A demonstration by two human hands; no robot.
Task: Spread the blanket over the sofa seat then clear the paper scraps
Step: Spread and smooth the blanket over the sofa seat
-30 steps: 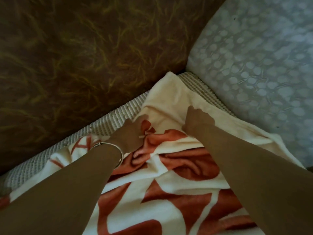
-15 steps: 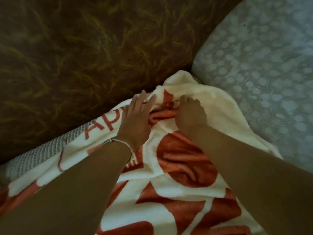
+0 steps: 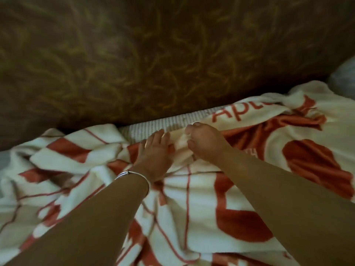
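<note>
A cream blanket with red-orange shapes and lettering lies rumpled over the sofa seat, whose pale ribbed cover shows as a strip by the backrest. My left hand, with a silver bangle at the wrist, lies flat on the blanket with its fingers straight, reaching the ribbed strip. Just to its right, my right hand has curled fingers that pinch the blanket's cream edge. No paper scraps are in view.
The dark brown patterned backrest fills the top of the view. A pale grey-blue cushion peeks in at the right edge. The blanket is bunched in folds at the left.
The view and both hands have shifted left along the backrest, away from the corner by the grey cushion. The blanket edge near the corner now lies against the backrest.
</note>
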